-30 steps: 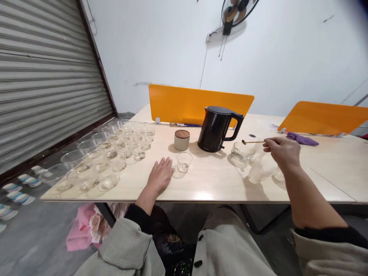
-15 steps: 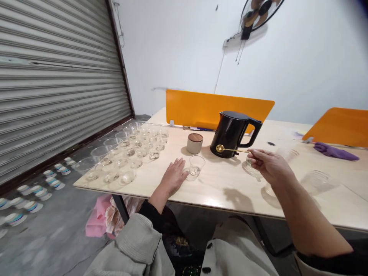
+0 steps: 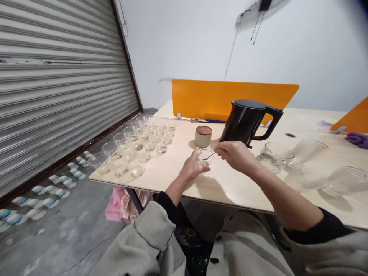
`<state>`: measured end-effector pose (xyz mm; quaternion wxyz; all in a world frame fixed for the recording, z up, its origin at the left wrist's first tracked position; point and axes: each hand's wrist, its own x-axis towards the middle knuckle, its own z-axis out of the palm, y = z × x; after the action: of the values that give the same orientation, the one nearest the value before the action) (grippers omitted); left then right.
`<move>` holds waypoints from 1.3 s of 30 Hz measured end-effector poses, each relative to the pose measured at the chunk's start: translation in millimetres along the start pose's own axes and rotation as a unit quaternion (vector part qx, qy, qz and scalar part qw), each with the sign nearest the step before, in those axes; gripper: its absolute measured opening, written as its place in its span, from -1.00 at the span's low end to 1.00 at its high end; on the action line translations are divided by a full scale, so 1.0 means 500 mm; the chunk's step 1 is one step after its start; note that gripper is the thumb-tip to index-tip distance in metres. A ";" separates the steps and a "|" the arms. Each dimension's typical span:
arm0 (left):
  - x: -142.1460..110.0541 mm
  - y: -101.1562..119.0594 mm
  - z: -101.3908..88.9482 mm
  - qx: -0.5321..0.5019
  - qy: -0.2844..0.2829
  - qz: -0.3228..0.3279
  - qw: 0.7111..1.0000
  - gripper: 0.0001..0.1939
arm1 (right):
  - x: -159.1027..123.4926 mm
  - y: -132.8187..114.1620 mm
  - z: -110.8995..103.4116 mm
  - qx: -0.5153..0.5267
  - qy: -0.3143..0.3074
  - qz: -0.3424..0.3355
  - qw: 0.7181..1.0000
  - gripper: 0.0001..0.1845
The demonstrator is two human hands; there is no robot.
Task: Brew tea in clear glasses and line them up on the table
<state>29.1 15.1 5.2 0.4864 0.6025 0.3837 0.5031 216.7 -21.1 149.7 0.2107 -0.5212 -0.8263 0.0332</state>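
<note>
- Left hand (image 3: 191,167), flat on the table (image 3: 178,184) before, now curls narrowly against the small glass (image 3: 206,158).
- Right hand (image 3: 235,156) still pinches the gold spoon (image 3: 209,156), moved from beside the kettle (image 3: 244,122); its bowl now sits inside the glass.
- The glass stands on the table, in front of the kettle.

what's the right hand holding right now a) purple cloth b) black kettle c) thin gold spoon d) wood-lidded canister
c, the right hand pinches the thin gold spoon in its fingers, with the spoon's tip reaching to the small glass.
</note>
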 end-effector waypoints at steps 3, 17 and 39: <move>0.009 -0.001 0.004 -0.002 -0.011 0.019 1.000 -0.05 | 0.033 -0.039 0.003 -0.131 -0.075 -0.032 0.988 -0.75; -0.021 0.024 0.009 0.098 0.016 0.058 0.993 -0.26 | 0.032 -0.048 0.006 -0.138 -0.049 0.051 0.988 -0.71; -0.022 0.019 0.011 0.069 0.039 0.028 0.996 -0.29 | 0.042 -0.040 0.009 -0.122 -0.005 0.098 0.988 -0.68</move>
<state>31.8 1.2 11.8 0.4142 0.6253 0.4187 0.5120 190.3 -11.2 157.8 0.1369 -0.6209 -0.7705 -0.0446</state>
